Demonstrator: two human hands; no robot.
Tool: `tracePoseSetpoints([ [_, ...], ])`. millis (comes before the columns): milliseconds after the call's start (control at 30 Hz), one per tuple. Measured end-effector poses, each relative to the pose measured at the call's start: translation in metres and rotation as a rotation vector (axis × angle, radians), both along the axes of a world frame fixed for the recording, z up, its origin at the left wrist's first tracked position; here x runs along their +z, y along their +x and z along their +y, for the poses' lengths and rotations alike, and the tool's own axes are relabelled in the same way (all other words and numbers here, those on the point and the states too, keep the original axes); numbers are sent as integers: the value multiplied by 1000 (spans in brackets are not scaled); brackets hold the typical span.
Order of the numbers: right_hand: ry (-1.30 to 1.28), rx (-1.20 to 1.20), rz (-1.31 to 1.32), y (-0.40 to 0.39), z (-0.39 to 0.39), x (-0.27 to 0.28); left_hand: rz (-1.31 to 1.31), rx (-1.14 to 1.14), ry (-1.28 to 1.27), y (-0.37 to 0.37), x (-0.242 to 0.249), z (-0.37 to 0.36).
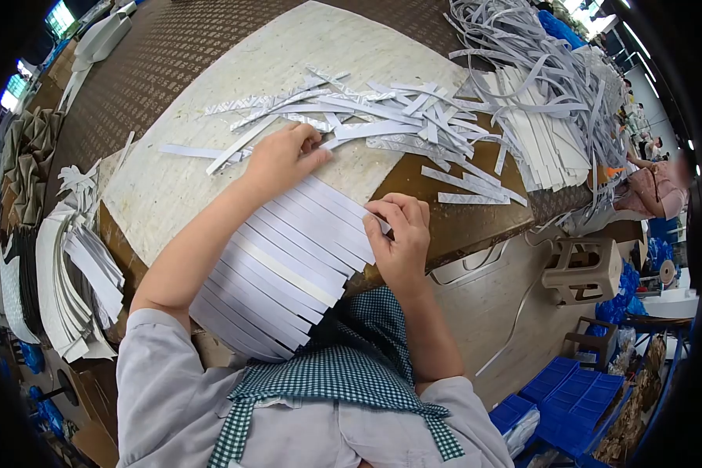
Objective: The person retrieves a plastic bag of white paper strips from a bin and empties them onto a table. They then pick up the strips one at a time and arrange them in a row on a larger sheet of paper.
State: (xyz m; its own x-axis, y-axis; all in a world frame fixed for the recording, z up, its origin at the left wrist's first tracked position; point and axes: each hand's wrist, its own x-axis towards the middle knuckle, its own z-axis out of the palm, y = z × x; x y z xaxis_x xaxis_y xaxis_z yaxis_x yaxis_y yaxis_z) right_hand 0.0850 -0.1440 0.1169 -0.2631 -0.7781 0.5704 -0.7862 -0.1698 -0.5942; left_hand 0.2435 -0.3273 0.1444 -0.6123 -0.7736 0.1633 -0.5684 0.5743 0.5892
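Note:
White strips (288, 249) lie side by side in a row, running over the table's near edge above the checked apron. My left hand (287, 156) is at the far end of this row, its fingers curled near the loose strips; what they hold, if anything, is hidden. At the row's right end, my right hand (398, 234) pinches the end of the last strip between thumb and fingers. Beyond both hands, a loose heap of short white strips (382, 125) is scattered over the pale board (210, 93).
A tangle of long strips (554, 78) and a white stack (542, 140) lie at the right. White bundles (62, 288) hang at the left edge. A beige stool (581, 271), blue crates (573, 398) and a person (655, 187) are on the right.

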Motion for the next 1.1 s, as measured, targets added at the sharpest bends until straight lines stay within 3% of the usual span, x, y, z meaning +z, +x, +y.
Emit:
tracePoseSetpoints([
  [67, 14, -6, -27, 0, 1, -2, -53, 15, 80, -9, 1, -5],
  [233, 16, -2, -70, -5, 3, -6, 145, 20, 172, -16, 4, -27],
  [267, 14, -2, -89, -6, 4, -7, 167, 55, 349, -15, 16, -30],
  [333, 27, -3, -122, -5, 4, -9, 192, 78, 317, -12, 33, -41],
  [433, 46, -3, -196, -3, 6, -11, 145, 143, -82, -2, 56, -56],
  [567, -3, 2, -236, -10, 7, -5, 514, 37, 218, 27, 65, -55],
  [633, -56, 44, -291, -21, 5, -1, 578, -72, 308, 38, 68, -46],
  [767, -59, 124, -578, -39, -1, 5, 540, -144, 408, 39, 69, -19],
  [800, -186, 136, -537, -40, -7, 3, 547, -167, 443, 37, 65, -15],
  [900, 125, 281, -707, -46, 10, 2, 553, -155, 487, 28, 45, -10],
  [1100, -2, 162, -930, -30, 15, 1, 462, -80, 650, 25, 24, -14],
])
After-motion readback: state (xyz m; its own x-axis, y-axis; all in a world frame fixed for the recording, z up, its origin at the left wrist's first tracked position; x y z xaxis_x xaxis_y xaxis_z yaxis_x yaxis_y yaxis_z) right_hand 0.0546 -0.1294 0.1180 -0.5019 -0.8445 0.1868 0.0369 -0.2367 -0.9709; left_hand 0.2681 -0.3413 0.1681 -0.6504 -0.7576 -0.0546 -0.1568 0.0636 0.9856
